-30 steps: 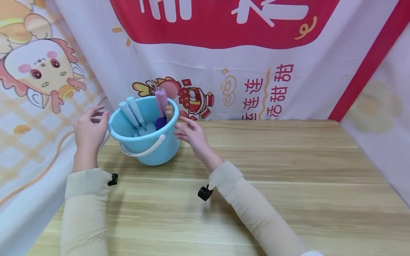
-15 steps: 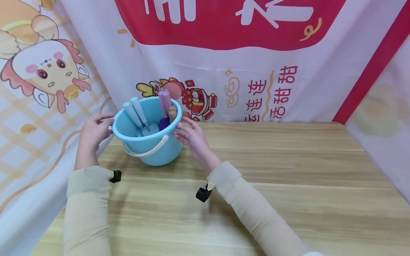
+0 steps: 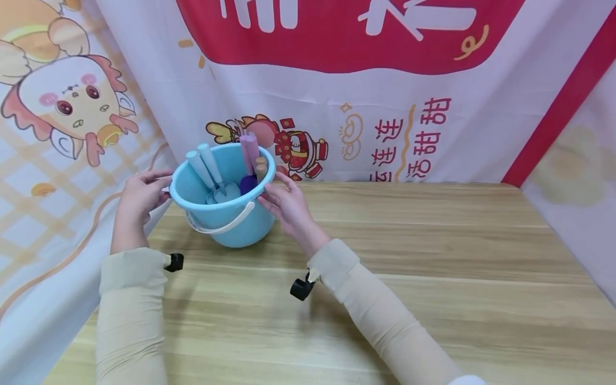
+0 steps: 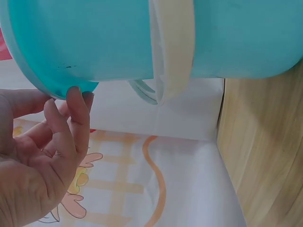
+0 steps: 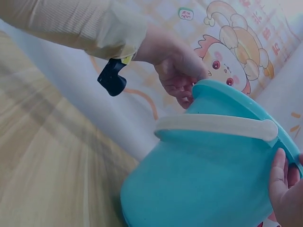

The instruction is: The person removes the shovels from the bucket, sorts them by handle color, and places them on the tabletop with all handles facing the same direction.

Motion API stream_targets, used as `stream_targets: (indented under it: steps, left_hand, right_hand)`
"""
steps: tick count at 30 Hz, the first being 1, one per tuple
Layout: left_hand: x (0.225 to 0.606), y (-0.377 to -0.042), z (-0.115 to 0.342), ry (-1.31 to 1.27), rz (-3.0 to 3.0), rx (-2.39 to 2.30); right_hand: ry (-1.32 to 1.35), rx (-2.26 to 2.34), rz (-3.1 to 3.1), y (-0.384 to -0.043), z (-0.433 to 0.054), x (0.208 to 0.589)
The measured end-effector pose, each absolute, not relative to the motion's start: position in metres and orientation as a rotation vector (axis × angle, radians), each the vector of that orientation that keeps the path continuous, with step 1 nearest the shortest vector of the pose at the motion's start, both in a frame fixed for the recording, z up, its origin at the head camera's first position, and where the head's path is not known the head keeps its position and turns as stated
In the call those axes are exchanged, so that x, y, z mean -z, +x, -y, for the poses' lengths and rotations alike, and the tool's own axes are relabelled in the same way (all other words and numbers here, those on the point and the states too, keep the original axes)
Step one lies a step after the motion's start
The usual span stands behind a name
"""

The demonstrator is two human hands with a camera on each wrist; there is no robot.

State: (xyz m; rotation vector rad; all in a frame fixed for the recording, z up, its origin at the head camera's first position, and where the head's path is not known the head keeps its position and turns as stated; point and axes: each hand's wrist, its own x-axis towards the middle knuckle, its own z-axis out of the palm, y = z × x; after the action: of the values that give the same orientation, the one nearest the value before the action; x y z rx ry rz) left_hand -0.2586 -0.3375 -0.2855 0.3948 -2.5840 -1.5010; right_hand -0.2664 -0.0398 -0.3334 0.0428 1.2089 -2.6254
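A light blue bucket [image 3: 245, 232] stands upright on the table toward the back left, its white handle [image 3: 231, 225] hanging down in front. My left hand [image 3: 137, 206] pinches the rim on the left side; in the left wrist view the thumb lies on one side of the rim and the fingers [image 4: 78, 113] on the other. On the opposite side, my right hand [image 3: 291, 209] grips the rim with fingers bent up under its lip. Inside are two light blue tool handles [image 3: 210, 163], pink handles [image 3: 247, 149], a dark purple piece [image 3: 247, 184] and tan handle ends [image 3: 261, 167].
The wood-grain table [image 3: 409, 256] extends to the right and front. A printed white cloth [image 3: 332, 85] hangs directly behind the bucket, and another patterned cloth [image 3: 53, 187] rises along the left. A black wrist camera [image 3: 301, 287] hangs beneath the right sleeve, close above the table.
My left hand has come right to the bucket's rim and taken hold of it. The right hand's fingers have closed in on the other side. The head view has shifted slightly.
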Motion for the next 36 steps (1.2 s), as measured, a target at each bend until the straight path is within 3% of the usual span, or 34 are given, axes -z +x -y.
stream_targets:
  steps: [36]
  left_hand:
    - [0.2809,-0.2536,0.3300,0.297,2.663,1.435]
  right_hand:
    - [0.071,2.609,-1.158,-0.2643,0.0338,0.3314]
